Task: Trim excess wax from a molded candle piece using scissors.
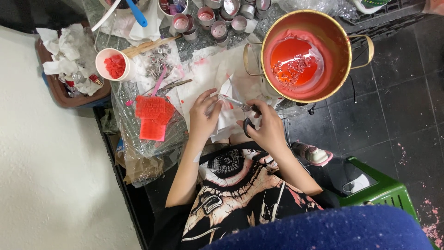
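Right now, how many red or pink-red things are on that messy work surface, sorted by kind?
Big pot of red liquid: 1
White cup of red chunks: 1
Flat red slabs: about 2, overlapping, hard to separate
Total: about 4
The small metal tins behind hold paler pink; not counted.

**Reds on a dark floor**

The pot (305, 55) is gold outside, with glossy red-orange liquid inside. Red moulded slabs (153, 115) lie on clear plastic. A white cup (113, 65) holds red bits. The stool (384, 192) is green, the floor tiles (397, 106) black with pink specks.
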